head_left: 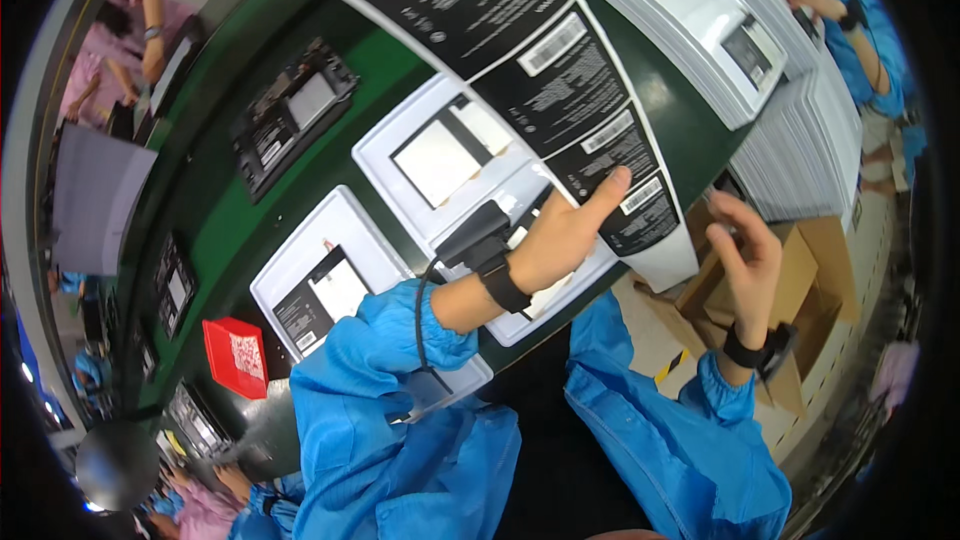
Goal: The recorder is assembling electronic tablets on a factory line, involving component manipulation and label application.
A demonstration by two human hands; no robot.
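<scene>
A long strip of black printed labels on white backing runs from the top of the view down toward me. My left hand grips its near end, thumb on top and the other fingers hidden beneath. Just right of that end, my right hand is raised with its fingers loosely bent and apart, nothing visible in them. Under the strip and my left wrist sits a white plastic tray holding flat black-and-white pieces. Another white tray with a similar piece lies to the left, partly behind my left sleeve.
Stacks of white trays stand at the right, beside an opened cardboard box. A red bin and dark electronic assemblies rest on the green table. Co-workers in blue and pink are around the edges.
</scene>
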